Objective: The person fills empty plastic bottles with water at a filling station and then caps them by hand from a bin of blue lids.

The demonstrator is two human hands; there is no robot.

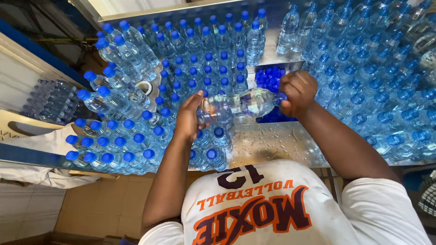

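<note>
A clear plastic water bottle (240, 104) lies on its side in the air above a wet metal table (272, 143). My left hand (190, 117) grips its base end. My right hand (296, 92) is closed around its blue cap end. Under and behind the bottle sits a pile of loose blue caps (269, 79).
Several upright blue-capped bottles (200, 63) crowd the table at left and centre. More bottles (377, 77) fill the right side. A shrink-wrapped pack of bottles (52, 100) lies at far left. Cardboard (95, 208) covers the floor below.
</note>
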